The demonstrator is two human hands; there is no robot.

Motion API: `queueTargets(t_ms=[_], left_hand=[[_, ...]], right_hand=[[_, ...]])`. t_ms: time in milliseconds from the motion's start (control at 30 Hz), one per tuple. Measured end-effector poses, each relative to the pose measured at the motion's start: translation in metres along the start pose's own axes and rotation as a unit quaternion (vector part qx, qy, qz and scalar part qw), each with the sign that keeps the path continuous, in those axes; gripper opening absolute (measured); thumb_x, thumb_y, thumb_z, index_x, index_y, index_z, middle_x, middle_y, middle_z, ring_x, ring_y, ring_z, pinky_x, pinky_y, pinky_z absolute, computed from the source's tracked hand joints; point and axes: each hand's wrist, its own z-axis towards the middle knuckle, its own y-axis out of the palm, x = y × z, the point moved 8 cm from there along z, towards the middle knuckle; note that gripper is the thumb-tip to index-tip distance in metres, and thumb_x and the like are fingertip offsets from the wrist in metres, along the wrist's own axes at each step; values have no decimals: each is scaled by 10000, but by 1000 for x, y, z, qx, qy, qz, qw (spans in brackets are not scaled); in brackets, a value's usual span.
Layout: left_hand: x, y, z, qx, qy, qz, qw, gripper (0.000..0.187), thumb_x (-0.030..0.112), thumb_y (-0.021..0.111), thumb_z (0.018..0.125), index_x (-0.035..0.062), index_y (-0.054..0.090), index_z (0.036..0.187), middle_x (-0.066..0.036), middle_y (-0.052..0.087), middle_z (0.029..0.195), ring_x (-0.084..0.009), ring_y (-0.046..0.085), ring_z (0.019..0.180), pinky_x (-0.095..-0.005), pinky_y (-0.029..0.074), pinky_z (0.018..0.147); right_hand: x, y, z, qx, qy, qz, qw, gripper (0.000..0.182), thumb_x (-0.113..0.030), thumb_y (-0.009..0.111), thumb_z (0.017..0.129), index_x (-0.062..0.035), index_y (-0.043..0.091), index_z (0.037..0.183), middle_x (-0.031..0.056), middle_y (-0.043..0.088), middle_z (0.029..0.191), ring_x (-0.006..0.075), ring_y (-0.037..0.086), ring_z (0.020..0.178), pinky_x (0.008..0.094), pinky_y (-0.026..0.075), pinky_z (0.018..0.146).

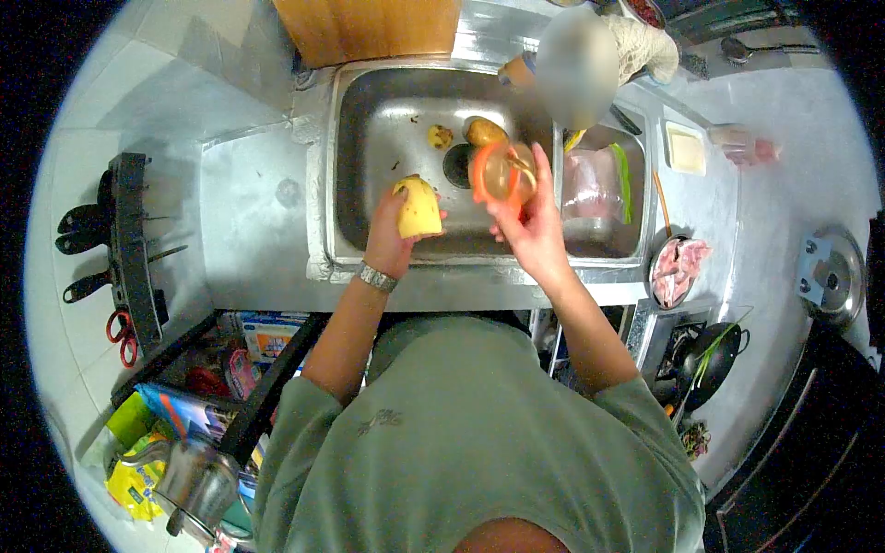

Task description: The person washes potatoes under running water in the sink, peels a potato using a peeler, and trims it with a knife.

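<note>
Over the left part of the sink (336, 175), my left hand (389, 238) is closed around a peeled yellow potato (419, 210) with a flat cut end and brown specks. My right hand (533, 230) grips an orange-rimmed, rounded tool (481, 175), smeared by motion, so I cannot tell its exact kind. It is held above the basin, to the right of the potato. Beyond it, an unpeeled brown potato (484, 131) lies near the drain (454, 167). A small yellow piece with brown spots (440, 137) and dark scraps lie on the basin floor.
The smaller right basin holds a bag of pale meat (590, 184) with a green seal. Raw meat fills a dish (680, 270) on the right counter, near a wok (710, 369). Knives (83, 241) hang at left above an open drawer (230, 369). A wooden board (369, 28) stands behind.
</note>
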Motion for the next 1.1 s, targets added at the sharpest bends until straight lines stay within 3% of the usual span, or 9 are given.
queueTargets(t_ms=[100, 200, 300, 367, 467, 567, 700, 900, 1100], left_hand=[[3, 6, -4, -16, -1, 3, 1000, 453, 387, 387, 988, 65, 435, 1302, -184, 599, 1173, -339, 648, 949, -453, 577, 752], [4, 13, -7, -58, -3, -34, 998, 500, 447, 397, 969, 81, 450, 1306, -177, 609, 1152, -319, 654, 927, -435, 578, 737], [5, 13, -8, -51, -3, -42, 998, 498, 450, 394, 968, 77, 465, 1290, -170, 616, 1143, -318, 656, 920, -431, 576, 734], [6, 12, -5, -61, -4, -41, 997, 489, 443, 409, 962, 75, 475, 1278, -173, 618, 1138, -318, 657, 916, -434, 571, 747], [8, 17, -8, -79, -1, -15, 997, 453, 386, 481, 939, 71, 478, 1264, -181, 620, 1127, -319, 657, 920, -440, 559, 786], [16, 31, -13, -92, 23, 28, 995, 422, 214, 575, 895, 54, 451, 1266, -169, 611, 1125, -292, 657, 913, -423, 549, 808], [26, 41, -20, -80, 89, 191, 974, 493, 58, 668, 816, 38, 432, 1248, -115, 603, 1097, -225, 644, 922, -359, 533, 826], [38, 49, -32, -59, 179, 389, 902, 568, 136, 745, 768, 53, 421, 1228, -64, 592, 1036, -170, 599, 944, -309, 497, 828], [41, 52, -34, -18, 222, 458, 860, 572, 186, 743, 759, 67, 425, 1218, -117, 600, 1023, -246, 618, 940, -357, 494, 812]], right_hand=[[-2, 7, 5, -22, 105, 82, 991, 810, -29, 653, 833, -145, 180, 1480, 162, 573, 1182, 180, 639, 764, 310, 541, 612], [-22, -2, -2, 22, 54, 196, 979, 747, 69, 590, 838, -138, 214, 1450, 128, 529, 1218, 108, 575, 641, 209, 471, 477], [-10, -10, -4, 9, 93, 270, 958, 767, 62, 609, 824, -135, 209, 1448, 129, 515, 1220, 99, 556, 621, 232, 509, 471], [-9, -15, -3, 13, 104, 245, 964, 750, -5, 622, 838, -133, 207, 1450, 127, 557, 1139, 98, 541, 591, 277, 565, 506], [-2, -17, 3, -12, 91, 333, 939, 450, -162, 600, 893, -95, 385, 1283, 69, 585, 785, 106, 501, 472, 347, 592, 538], [-15, -19, 18, -15, 74, 335, 939, 339, -168, 602, 896, -81, 437, 1179, 49, 556, 725, 103, 481, 433, 355, 592, 561], [-30, -28, 15, 41, 19, 316, 948, 546, -158, 622, 875, -84, 364, 1351, 103, 589, 953, 162, 593, 666, 333, 587, 589], [-45, -38, 28, 15, -8, 309, 951, 747, -185, 634, 865, -97, 194, 1462, 112, 580, 1025, 184, 609, 758, 291, 558, 530], [-27, -29, 25, -20, 70, 257, 964, 585, -223, 623, 839, -84, 382, 1353, 117, 556, 1133, 176, 613, 853, 273, 542, 534]])
